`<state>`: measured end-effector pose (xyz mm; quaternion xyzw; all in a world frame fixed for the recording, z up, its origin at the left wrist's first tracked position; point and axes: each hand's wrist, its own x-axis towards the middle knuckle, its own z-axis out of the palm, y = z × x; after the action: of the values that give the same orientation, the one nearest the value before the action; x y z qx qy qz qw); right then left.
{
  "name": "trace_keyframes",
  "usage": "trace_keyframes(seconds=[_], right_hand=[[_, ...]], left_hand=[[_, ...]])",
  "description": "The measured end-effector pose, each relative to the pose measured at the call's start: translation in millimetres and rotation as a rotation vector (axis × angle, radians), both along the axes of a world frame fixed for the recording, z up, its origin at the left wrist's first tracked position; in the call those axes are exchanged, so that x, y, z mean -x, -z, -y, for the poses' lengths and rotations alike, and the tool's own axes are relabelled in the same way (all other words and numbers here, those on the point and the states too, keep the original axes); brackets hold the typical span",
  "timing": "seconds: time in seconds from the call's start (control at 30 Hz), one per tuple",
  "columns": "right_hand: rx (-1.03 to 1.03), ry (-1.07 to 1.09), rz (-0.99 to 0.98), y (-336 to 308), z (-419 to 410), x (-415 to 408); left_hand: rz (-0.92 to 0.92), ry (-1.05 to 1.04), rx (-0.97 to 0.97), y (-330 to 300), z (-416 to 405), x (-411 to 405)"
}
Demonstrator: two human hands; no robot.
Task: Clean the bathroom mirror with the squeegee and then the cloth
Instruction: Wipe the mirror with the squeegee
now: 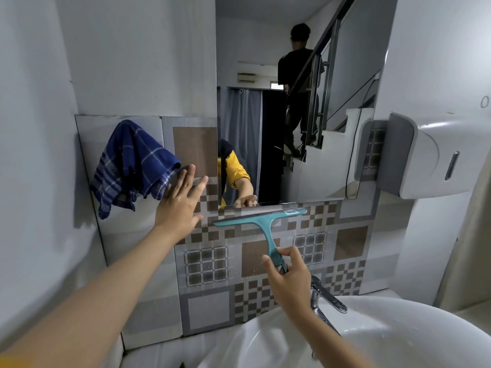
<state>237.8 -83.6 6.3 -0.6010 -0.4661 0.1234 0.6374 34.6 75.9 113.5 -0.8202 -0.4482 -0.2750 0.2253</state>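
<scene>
Squeegee (261, 221), teal, held upright in the right hand (288, 274): thumb and fingers pinched round the lower end of the handle, blade crossbar at top. Blade sits against the patterned tile wall (350, 243) just below the mirror's bottom edge, tilted slightly, right end higher. Small label visible near the right end of the blade.

Left hand (180, 200) spread wide, palm toward the tile, fingers splayed and empty. Fingertips reach up close to the lower right corner of the cloth (132, 166); cannot tell if they touch it.

Cloth is blue with white check lines, hanging bunched on the tile wall left of the mirror, well apart from the squeegee. What it hangs from is hidden under the fabric.

Mirror (292, 102) is tall, set above the tile band. Reflected in it: a yellow sleeve and a fist at the bottom edge, a grey curtain, a staircase with metal railing, and a person in dark clothes on the stairs, back turned.

White basin (398, 328) at lower right, with a chrome tap (328, 296) right behind the right hand. White and grey dispenser (430, 155) mounted on the wall right of the mirror. Water drops dot the tile near the squeegee handle.
</scene>
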Motion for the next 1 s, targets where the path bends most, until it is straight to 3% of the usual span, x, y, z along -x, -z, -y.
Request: trace_keyframes(seconds=[0.17, 0.4, 0.6, 0.8, 0.87, 1.0], right_hand=[[0.082, -0.061, 0.109, -21, 26, -11], [0.315, -0.294, 0.395, -72, 64, -14], [0.383, -0.485, 0.657, -105, 78, -8], [0.424, -0.610, 0.730, -117, 76, -5], [0.423, -0.633, 0.670, -123, 73, -10], [0.318, -0.684, 0.142, -133, 62, -16]], left_hand=[[0.189, 0.140, 0.142, -5, 30, -8], [0.483, 0.579, 0.531, 0, 109, -27], [0.361, 0.660, 0.853, 4, 146, -22], [0.323, 0.607, 0.897, 5, 155, -1], [0.339, 0.585, 0.887, 6, 157, 7], [0.475, 0.551, 0.812, 16, 154, 27]])
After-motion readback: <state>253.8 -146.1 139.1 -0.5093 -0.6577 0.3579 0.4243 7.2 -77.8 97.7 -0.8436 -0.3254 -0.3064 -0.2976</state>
